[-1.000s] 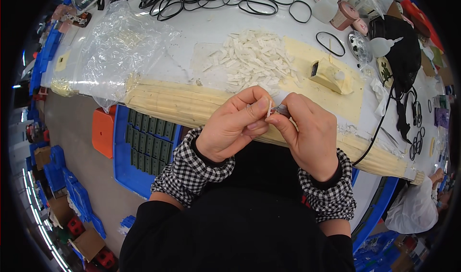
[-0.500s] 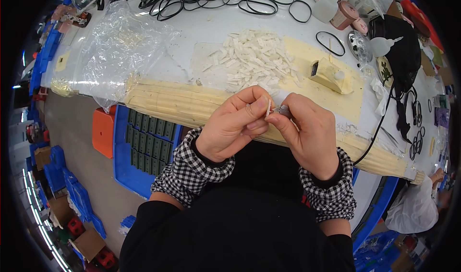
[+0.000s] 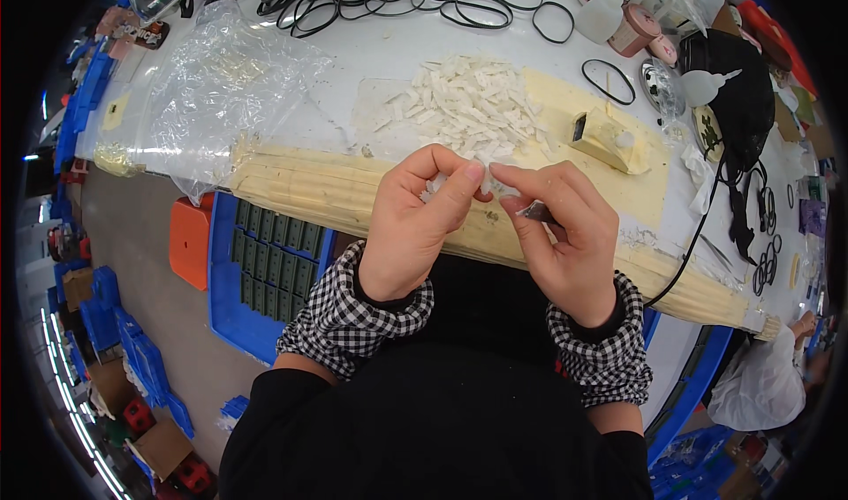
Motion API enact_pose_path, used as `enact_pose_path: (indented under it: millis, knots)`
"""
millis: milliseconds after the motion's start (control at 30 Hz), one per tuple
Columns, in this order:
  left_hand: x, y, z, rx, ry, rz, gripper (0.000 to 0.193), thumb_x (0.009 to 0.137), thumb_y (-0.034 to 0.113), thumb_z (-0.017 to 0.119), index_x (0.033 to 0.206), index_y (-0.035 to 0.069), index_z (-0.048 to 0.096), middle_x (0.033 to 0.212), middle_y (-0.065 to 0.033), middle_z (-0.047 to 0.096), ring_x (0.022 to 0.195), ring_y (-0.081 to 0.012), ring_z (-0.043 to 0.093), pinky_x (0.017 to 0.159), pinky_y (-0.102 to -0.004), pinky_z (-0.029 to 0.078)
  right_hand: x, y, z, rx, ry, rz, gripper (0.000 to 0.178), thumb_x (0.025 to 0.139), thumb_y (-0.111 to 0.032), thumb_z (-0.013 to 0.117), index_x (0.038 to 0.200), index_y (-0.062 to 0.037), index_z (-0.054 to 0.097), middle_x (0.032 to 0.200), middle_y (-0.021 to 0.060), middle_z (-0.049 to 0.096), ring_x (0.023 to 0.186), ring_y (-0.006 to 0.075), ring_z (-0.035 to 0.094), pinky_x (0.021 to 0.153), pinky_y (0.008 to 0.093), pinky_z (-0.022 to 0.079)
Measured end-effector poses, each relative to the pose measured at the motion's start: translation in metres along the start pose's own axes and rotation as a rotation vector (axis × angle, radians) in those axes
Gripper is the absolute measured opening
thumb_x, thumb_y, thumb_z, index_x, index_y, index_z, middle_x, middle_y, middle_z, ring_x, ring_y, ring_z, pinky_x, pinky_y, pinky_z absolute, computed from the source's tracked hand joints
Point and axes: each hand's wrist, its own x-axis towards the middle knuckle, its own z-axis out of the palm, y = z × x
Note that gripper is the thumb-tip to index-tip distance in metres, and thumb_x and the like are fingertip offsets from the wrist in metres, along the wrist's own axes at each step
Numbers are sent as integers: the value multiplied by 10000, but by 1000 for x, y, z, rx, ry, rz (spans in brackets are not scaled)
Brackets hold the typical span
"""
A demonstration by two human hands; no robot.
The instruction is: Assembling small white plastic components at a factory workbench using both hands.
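Over the table's padded front edge (image 3: 309, 182), my two hands meet at their fingertips. My left hand (image 3: 411, 217) is closed, pinching a small white strip (image 3: 487, 182) between thumb and forefinger. More white bits show by its curled fingers; whether they lie in the hand is unclear. My right hand (image 3: 574, 235) is closed around a small grey metal blade (image 3: 537, 211), held between thumb and fingers. Its forefinger reaches to the white strip. Just beyond the hands lies a loose heap of short white strips (image 3: 477, 102), partly on a yellow sheet (image 3: 649, 195).
A yellow-wrapped block (image 3: 609, 142) stands right of the heap. Black rubber rings (image 3: 477, 10) lie at the back, a crumpled clear plastic bag (image 3: 230, 94) at left. A black cable (image 3: 693, 244) crosses the right side. Below left are a blue crate (image 3: 234, 310) and an orange stool (image 3: 190, 244).
My left hand has turned more upright and its fingertips have moved slightly up. The blade in my right hand has swung away from the white strip, and my right forefinger has stretched toward the strip.
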Motion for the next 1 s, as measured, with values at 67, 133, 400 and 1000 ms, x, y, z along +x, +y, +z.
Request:
enact_pose_path:
  millis: [67,133,400,1000]
  knots:
    - [1,-2,-2,-39,2,21,120,922,138,578,865,35,560,771,-29,601,553,-10,370,509,-172,295,-1,-1,-3,-35,-60,2,235,724,79,629,925,-35,665,748,70,578,658,174,623,587,250,497]
    - [2,-2,-6,-94,4,6,117,925,140,550,864,40,548,783,-38,592,561,-25,376,519,-186,302,1,2,-8,-58,10,9,215,723,69,637,904,-43,668,740,69,578,654,179,624,576,256,493]
    - [10,6,-19,-420,-99,14,177,892,210,434,885,40,482,846,-92,512,575,-96,394,528,-217,306,-1,15,3,-354,-111,-21,198,710,-31,684,895,-95,656,806,25,559,612,201,597,539,298,468]
    - [3,4,-5,-18,-49,-75,175,924,129,570,1044,2,572,770,25,532,592,-17,351,540,-185,289,7,4,-2,-91,-2,128,118,767,3,654,850,-7,570,771,86,565,627,193,572,552,270,444]
